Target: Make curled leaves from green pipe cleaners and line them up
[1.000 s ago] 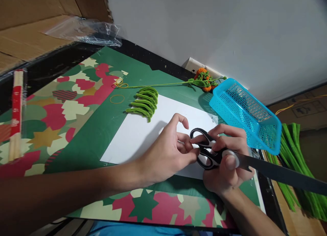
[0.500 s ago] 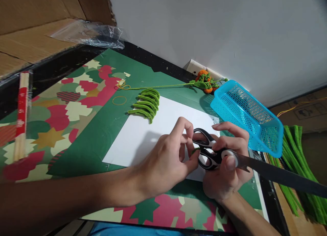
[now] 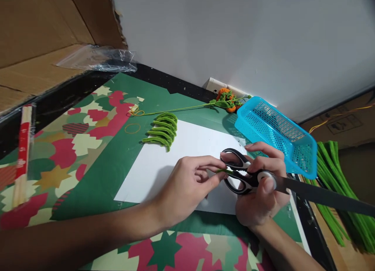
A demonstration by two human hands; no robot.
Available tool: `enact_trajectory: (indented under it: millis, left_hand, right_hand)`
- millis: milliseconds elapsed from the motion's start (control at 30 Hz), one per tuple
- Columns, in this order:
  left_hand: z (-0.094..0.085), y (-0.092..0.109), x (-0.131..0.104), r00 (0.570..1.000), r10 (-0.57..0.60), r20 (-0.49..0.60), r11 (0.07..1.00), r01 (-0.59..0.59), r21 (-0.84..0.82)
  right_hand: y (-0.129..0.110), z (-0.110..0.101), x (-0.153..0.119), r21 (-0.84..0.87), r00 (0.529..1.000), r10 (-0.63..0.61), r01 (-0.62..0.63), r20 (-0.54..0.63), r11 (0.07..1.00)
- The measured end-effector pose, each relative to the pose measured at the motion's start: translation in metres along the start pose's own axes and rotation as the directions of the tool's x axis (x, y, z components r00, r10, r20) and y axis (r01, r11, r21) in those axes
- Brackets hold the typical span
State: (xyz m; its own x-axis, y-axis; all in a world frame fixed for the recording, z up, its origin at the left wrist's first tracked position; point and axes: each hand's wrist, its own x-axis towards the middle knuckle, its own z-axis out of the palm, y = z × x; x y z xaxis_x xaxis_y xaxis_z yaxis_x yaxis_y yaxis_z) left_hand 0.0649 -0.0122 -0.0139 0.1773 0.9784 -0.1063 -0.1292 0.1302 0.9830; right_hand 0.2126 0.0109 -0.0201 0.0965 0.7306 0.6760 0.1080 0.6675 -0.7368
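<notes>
Nearest us, the green sheet's patterned border (image 3: 187, 247) crosses below our wrists. Our left hand (image 3: 187, 189) has thumb and forefinger pinched narrow on a short fuzzy green strip (image 3: 227, 171), whose far tip meets the toothed gap between the handles of the scissors (image 3: 299, 188). Our right hand (image 3: 266, 177) wraps the pivot and handles, blades pointing right; whether those teeth actually bite the strip, we cannot tell.

We judge the step to be gripping or bending the tip there. To do it well, we should pinch close to the teeth, squeeze gently and evenly, and mind our left fingertips and the exposed blade.

Beneath the hands lies white paper (image 3: 146, 177); on its far left corner, curved green strips (image 3: 162, 131) sit in a tidy row, a fair pattern to match. Farther off are the blue perforated basket (image 3: 271, 124) at right and an orange-headed stem (image 3: 224, 97).
</notes>
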Motion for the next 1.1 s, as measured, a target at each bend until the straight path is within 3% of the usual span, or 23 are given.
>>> enact_trajectory:
  millis: [200, 333, 433, 533, 600, 833, 1100]
  left_hand:
    - [-0.001, 0.0, -0.001, 0.997, 0.068, -0.046, 0.992, -0.063, 0.109]
    - [-0.004, 0.001, 0.0, 0.974, 0.194, -0.118, 0.956, -0.16, 0.246]
    - [-0.01, 0.003, 0.003, 0.918, 0.385, -0.098, 0.841, -0.306, 0.446]
    - [-0.016, 0.008, 0.005, 0.817, 0.576, 0.015, 0.641, -0.463, 0.611]
    - [-0.019, 0.009, 0.006, 0.772, 0.63, 0.085, 0.564, -0.53, 0.634]
    - [-0.024, -0.002, 0.006, 0.663, 0.69, 0.291, 0.371, -0.668, 0.645]
    - [-0.027, -0.005, 0.004, 0.663, 0.679, 0.314, 0.369, -0.678, 0.636]
  right_hand:
    - [0.002, 0.0, 0.0, 0.065, 0.998, 0.063, -0.063, 0.007, 0.996]
    - [-0.001, 0.0, 0.002, 0.116, 0.976, 0.213, -0.216, 0.036, 0.969]
    - [-0.002, 0.002, 0.005, 0.184, 0.947, 0.318, -0.322, 0.051, 0.929]
    - [0.0, 0.004, 0.006, 0.251, 0.935, 0.354, -0.349, 0.025, 0.903]
    - [0.001, 0.005, 0.006, 0.269, 0.931, 0.365, -0.356, 0.019, 0.895]
    - [0.001, 0.006, 0.001, 0.108, 0.964, 0.262, -0.258, -0.031, 0.96]
    - [-0.001, 0.007, 0.003, 0.15, 0.941, 0.338, -0.332, -0.015, 0.931]
